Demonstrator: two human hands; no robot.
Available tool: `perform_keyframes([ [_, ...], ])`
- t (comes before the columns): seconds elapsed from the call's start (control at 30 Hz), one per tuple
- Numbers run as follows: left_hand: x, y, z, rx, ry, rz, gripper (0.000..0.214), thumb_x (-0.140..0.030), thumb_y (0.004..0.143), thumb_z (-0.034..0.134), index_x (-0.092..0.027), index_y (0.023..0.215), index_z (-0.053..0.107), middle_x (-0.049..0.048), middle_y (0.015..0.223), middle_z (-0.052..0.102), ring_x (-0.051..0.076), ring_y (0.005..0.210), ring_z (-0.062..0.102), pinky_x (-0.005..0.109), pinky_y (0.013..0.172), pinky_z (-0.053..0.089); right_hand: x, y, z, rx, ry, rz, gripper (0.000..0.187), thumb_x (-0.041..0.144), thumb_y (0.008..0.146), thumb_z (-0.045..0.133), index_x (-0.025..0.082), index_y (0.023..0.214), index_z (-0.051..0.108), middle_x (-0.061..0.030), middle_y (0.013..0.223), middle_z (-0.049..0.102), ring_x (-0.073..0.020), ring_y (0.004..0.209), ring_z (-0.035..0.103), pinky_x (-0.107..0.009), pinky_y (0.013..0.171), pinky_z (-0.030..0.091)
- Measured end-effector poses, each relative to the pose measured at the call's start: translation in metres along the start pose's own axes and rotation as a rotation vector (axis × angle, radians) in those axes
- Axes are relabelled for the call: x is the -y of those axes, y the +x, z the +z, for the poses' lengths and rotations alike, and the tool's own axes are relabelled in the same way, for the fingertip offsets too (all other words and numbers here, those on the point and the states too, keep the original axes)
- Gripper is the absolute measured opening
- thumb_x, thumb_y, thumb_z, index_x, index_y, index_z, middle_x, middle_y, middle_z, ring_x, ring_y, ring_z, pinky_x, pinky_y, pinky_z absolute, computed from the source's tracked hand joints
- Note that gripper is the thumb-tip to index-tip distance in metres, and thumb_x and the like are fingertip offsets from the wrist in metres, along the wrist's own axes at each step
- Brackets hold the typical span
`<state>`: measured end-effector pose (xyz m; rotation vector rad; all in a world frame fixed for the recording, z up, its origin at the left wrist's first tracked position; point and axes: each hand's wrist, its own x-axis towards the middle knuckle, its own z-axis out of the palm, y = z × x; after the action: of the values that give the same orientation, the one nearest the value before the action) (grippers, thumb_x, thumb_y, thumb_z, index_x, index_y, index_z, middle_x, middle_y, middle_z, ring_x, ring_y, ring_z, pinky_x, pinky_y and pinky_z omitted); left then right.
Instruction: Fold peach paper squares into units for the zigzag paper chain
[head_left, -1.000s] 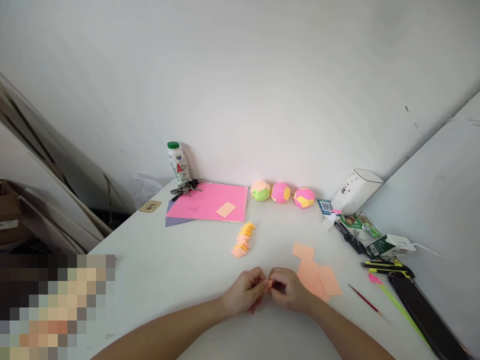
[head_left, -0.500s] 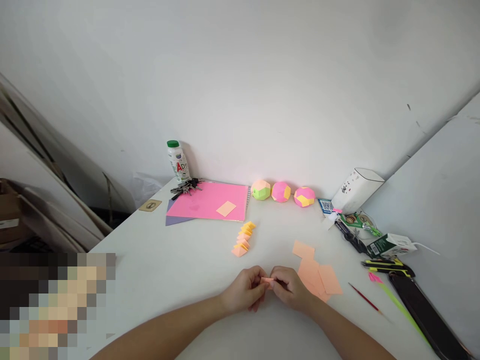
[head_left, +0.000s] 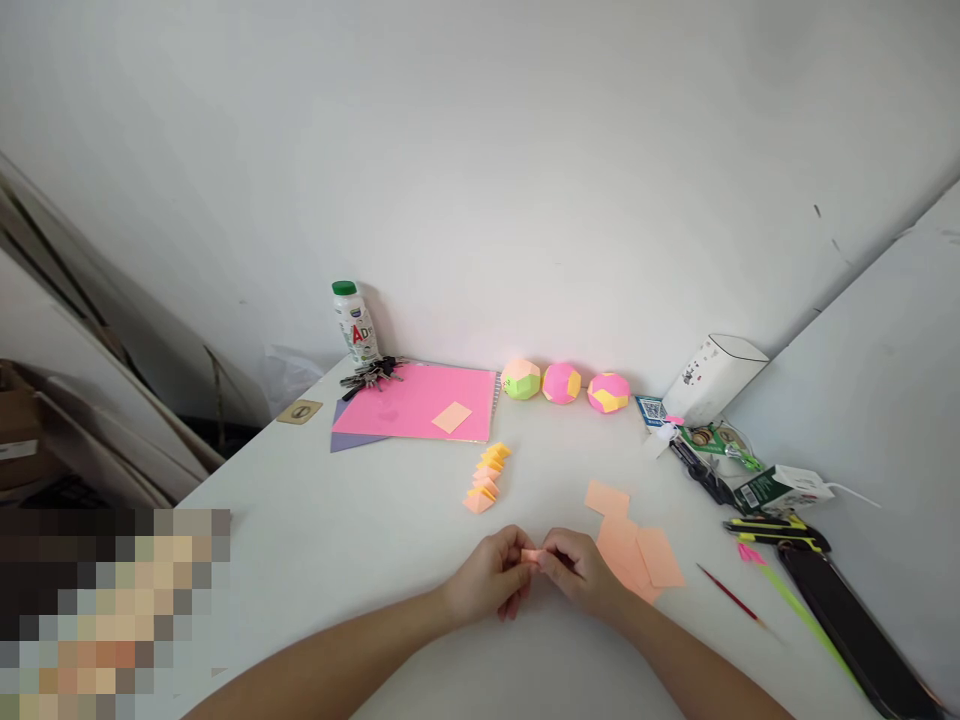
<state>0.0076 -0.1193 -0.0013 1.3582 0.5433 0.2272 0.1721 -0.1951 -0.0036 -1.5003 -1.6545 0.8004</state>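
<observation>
My left hand (head_left: 491,580) and my right hand (head_left: 581,573) meet low over the white table (head_left: 322,540), both pinching one small folded orange paper piece (head_left: 533,556) between their fingertips. Just to the right of my right hand lie loose orange paper squares (head_left: 637,550). A short row of folded orange and yellow paper units (head_left: 487,478) sits a little beyond my hands. Three paper balls (head_left: 562,384) in pink, yellow and green stand in a line near the wall.
A pink sheet (head_left: 420,403) with an orange square on it lies at the back, with keys (head_left: 367,374) and a green-capped bottle (head_left: 354,322) behind it. At the right are a white box (head_left: 712,380), a green carton (head_left: 780,492), cutters (head_left: 776,535) and a red pen (head_left: 731,597).
My fingers have worked the small orange piece, which now lies flatter and wider between both hands. The hands have stayed in nearly the same spot.
</observation>
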Motion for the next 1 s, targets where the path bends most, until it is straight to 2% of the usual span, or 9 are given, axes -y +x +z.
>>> perform_keyframes([
  [0.27,0.0035,0.0034,-0.0041,-0.012,-0.165,0.052,0.032,-0.049,0.081,0.052,-0.017,0.084,0.044,-0.0038,0.064,0.057,0.008,0.04,0.053,0.019,0.035,0.04,-0.0043,-0.0022,0.0027,-0.054,0.13,0.077,0.017,0.031,0.083,0.055,0.018,0.075,0.047,0.0035,0.063,0.049,-0.0087,0.051,0.038,-0.021,0.047,0.03],
  [0.53,0.0022,0.0057,-0.0049,-0.066,-0.237,0.01,0.035,-0.051,0.079,0.054,-0.017,0.082,0.045,-0.0043,0.063,0.056,0.007,0.039,0.052,0.019,0.034,0.041,-0.0096,-0.0029,0.0037,-0.097,0.146,0.036,0.009,0.016,0.077,0.055,0.019,0.074,0.048,0.0026,0.065,0.053,-0.0095,0.052,0.04,-0.021,0.048,0.032],
  [0.73,0.0044,0.0072,-0.0051,-0.102,-0.234,0.012,0.037,-0.051,0.076,0.058,-0.017,0.081,0.045,-0.0048,0.061,0.056,0.007,0.037,0.051,0.019,0.032,0.041,-0.0049,-0.0007,0.0024,-0.1,0.107,-0.063,0.011,0.008,0.072,0.053,0.019,0.07,0.053,0.0005,0.066,0.057,-0.011,0.055,0.047,-0.022,0.051,0.037],
  [0.87,0.0036,0.0082,-0.0048,-0.144,-0.246,0.028,0.036,-0.05,0.075,0.059,-0.017,0.08,0.046,-0.0048,0.058,0.056,0.007,0.036,0.05,0.019,0.032,0.04,-0.0054,-0.0003,0.0028,-0.121,0.066,-0.179,0.011,0.011,0.077,0.053,0.019,0.075,0.059,-0.0028,0.072,0.064,-0.0127,0.058,0.054,-0.024,0.053,0.042],
  [1.0,0.0016,0.0079,-0.0034,-0.173,-0.233,0.028,0.036,-0.049,0.075,0.059,-0.015,0.087,0.051,-0.004,0.057,0.056,0.009,0.039,0.051,0.021,0.035,0.043,-0.0051,0.0006,0.0027,-0.145,0.037,-0.276,0.012,0.016,0.082,0.053,0.021,0.083,0.065,-0.0055,0.08,0.068,-0.0154,0.068,0.062,-0.026,0.059,0.048],
])
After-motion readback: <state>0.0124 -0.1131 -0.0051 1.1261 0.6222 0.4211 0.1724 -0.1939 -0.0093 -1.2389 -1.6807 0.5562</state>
